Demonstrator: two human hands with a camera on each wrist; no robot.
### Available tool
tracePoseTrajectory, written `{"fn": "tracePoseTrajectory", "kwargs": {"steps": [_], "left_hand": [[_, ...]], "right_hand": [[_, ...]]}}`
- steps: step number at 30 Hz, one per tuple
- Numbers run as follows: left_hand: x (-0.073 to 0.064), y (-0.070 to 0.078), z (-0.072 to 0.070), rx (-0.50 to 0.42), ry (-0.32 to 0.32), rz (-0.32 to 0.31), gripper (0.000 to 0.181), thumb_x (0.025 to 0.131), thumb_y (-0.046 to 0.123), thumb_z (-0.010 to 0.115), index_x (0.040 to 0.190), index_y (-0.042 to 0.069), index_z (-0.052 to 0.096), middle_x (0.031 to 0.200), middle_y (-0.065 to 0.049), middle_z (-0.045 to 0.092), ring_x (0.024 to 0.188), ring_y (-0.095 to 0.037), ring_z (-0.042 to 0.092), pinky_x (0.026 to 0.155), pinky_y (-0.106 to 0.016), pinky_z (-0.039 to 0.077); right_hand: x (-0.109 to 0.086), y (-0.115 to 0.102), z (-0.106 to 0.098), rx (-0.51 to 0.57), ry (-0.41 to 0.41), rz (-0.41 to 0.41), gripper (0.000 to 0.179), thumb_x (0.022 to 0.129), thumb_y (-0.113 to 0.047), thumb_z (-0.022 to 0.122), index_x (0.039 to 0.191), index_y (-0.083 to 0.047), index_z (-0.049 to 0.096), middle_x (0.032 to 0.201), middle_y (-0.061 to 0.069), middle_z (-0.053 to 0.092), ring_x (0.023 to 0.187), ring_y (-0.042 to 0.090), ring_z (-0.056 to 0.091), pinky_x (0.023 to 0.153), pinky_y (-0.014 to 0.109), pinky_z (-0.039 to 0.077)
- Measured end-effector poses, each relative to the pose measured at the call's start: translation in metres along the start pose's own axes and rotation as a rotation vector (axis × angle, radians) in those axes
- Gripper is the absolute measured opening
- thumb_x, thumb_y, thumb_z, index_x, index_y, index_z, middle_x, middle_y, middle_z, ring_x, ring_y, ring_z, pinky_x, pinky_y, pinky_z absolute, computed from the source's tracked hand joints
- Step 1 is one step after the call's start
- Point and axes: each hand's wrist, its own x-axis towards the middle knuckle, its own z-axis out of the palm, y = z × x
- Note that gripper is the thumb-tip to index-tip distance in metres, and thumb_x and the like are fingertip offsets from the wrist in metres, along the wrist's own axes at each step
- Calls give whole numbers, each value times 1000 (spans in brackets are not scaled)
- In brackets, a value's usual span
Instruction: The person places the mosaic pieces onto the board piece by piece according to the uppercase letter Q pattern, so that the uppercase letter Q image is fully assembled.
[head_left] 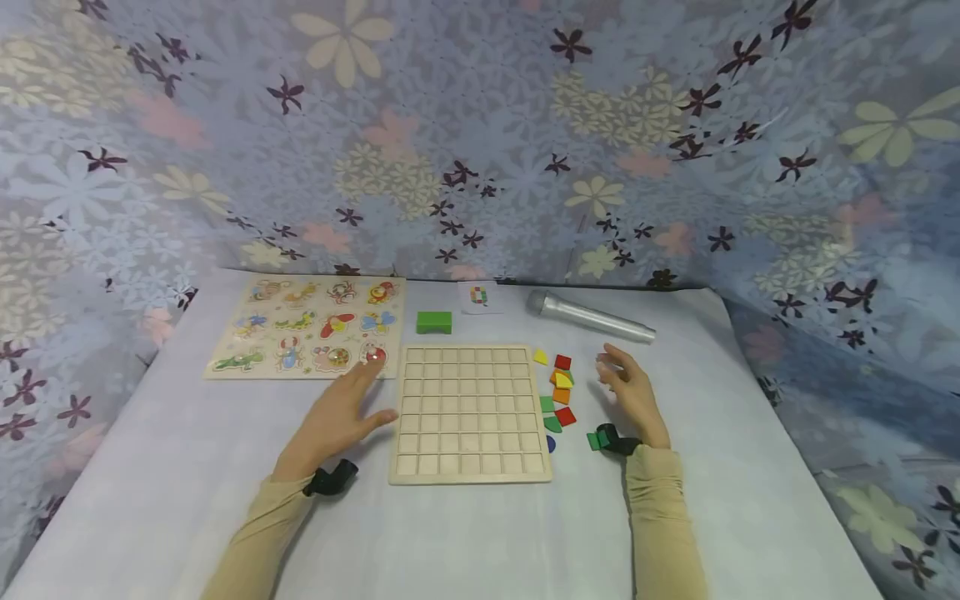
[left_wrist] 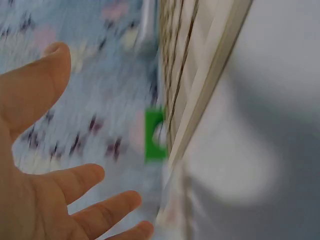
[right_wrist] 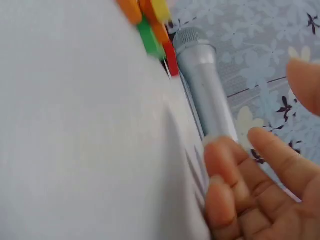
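Note:
A pale wooden board with a square grid [head_left: 470, 408] lies in the middle of the table, its squares bare. Beside its left edge my left hand [head_left: 330, 425] is spread, thumb apart from the fingers, with nothing held; whether the thumb touches the rim I cannot tell. Small coloured pieces lie along the board's right side: a red one [head_left: 566, 416], an orange one [head_left: 561, 396], a yellow one [head_left: 540, 357] and several others. To the right of them is my right hand [head_left: 635, 398], its fingers loosely bent around nothing. Near that wrist sits a green piece [head_left: 594, 442].
An insect picture puzzle [head_left: 315, 325] lies at the back left. Behind the board are a green block [head_left: 434, 322] and a small card with a coloured pattern [head_left: 480, 297]. A silver microphone [head_left: 592, 317] lies at the back right, before a flowered cloth [head_left: 465, 142].

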Motion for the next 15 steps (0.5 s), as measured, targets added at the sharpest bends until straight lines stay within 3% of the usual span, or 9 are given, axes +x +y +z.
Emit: {"fn": "tracePoseTrajectory", "kwargs": {"steps": [4,7,10,15], "left_hand": [[-10,11,17,-67,-77,65,85,88,52,63,150,3,32,153,-21,38,141,-44,34,115,-58,31],[-13,14,26,-83,-126,96,88,85,52,65,149,0,34,154,-20,36,143,-43,31,117,-57,28],[-13,14,33,-88,-146,121,93,79,51,71,148,-2,35,156,-20,32,145,-42,27,119,-57,23],[-10,9,39,-94,-177,154,101,74,50,76,149,-2,33,158,-19,27,147,-39,23,121,-56,19]], "right_hand": [[14,-6,20,169,52,51,51,98,-24,56,143,-2,45,136,24,55,82,-6,58,71,8,49],[24,-12,33,194,61,83,48,96,-20,59,140,-3,49,133,23,58,78,-9,57,69,8,49],[31,-16,41,153,34,90,48,93,-17,62,139,-6,51,130,22,61,74,-5,59,66,11,50],[33,-19,44,-24,7,94,51,90,-19,68,137,-9,53,125,17,66,76,8,59,66,17,48]]}}
